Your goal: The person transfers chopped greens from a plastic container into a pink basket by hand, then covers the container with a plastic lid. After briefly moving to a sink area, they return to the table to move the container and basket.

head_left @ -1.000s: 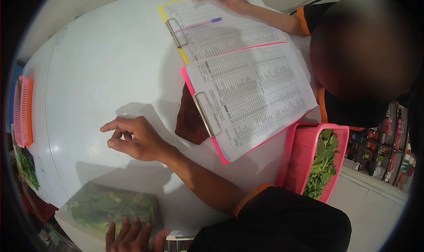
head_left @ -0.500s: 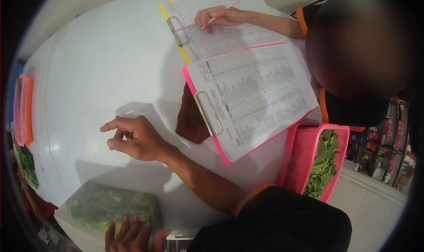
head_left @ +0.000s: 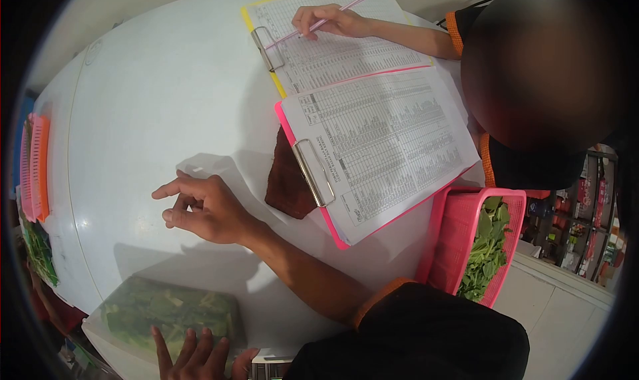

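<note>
My left hand (head_left: 196,357) rests with spread fingers on the near side of a clear plastic pack of leafy greens (head_left: 170,310), at the bottom left of the table. Above the white table (head_left: 146,107) hovers my right hand (head_left: 210,210), its index finger and thumb stretched apart and the other fingers curled. Nothing shows between them. To its right, a dark brown block-like object (head_left: 287,180) lies partly under a pink clipboard (head_left: 389,154) with printed forms.
Across from me, a co-worker's hand (head_left: 329,22) holds a pink-and-white pen (head_left: 353,4) over a yellow clipboard (head_left: 266,64). A pink basket (head_left: 442,247) of leafy greens (head_left: 486,250) stands at right. Pink and orange baskets (head_left: 36,167) are at the far left edge.
The fingers of my left hand have shifted slightly left and spread wider on the pack. The co-worker's pen hand has lifted a little. My right hand has hardly moved.
</note>
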### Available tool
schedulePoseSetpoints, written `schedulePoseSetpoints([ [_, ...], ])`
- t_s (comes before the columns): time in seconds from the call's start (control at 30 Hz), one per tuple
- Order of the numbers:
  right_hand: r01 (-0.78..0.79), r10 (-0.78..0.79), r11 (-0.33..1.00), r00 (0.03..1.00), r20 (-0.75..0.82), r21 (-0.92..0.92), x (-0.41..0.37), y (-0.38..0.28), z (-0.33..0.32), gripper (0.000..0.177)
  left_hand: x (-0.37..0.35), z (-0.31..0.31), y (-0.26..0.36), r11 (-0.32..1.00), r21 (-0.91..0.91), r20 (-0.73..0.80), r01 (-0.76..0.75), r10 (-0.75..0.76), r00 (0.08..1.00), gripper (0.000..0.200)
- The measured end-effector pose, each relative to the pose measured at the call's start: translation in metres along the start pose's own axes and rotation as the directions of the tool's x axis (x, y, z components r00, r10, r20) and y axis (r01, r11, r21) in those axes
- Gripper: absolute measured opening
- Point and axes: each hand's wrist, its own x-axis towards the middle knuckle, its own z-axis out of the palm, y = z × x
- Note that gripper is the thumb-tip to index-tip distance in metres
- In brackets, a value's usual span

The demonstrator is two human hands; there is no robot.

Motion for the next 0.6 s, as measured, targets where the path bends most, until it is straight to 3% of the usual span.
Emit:
schedulePoseSetpoints([
  [0.23,-0.002,0.002,1.0,1.0,0.019,-0.015,0.0,0.003,0.001,0.032,-0.001,0.002,-0.002,1.0,-0.005,0.005,0.004,-0.004,1.0,0.033],
  [0.33,-0.031,0.03,0.999,0.999,0.011,0.041,-0.001,-0.003,0.0,0.035,-0.012,0.033,-0.013,0.978,-0.168,0.01,0.126,-0.126,0.992,0.056],
  [0.43,-0.062,0.062,0.995,0.998,-0.002,0.074,0.0,-0.01,-0.001,0.04,-0.002,0.002,-0.004,0.999,0.007,-0.011,-0.032,0.032,0.999,0.035],
  [0.57,-0.048,0.048,0.999,0.997,0.053,-0.002,0.003,-0.002,-0.003,0.046,-0.003,-0.001,-0.004,1.0,-0.019,0.045,0.011,-0.01,0.999,0.035],
  [0.6,-0.143,0.145,0.989,0.988,0.062,-0.033,0.002,-0.008,-0.004,0.049,-0.004,0.0,-0.004,1.0,-0.015,0.047,0.016,-0.015,0.999,0.034],
])
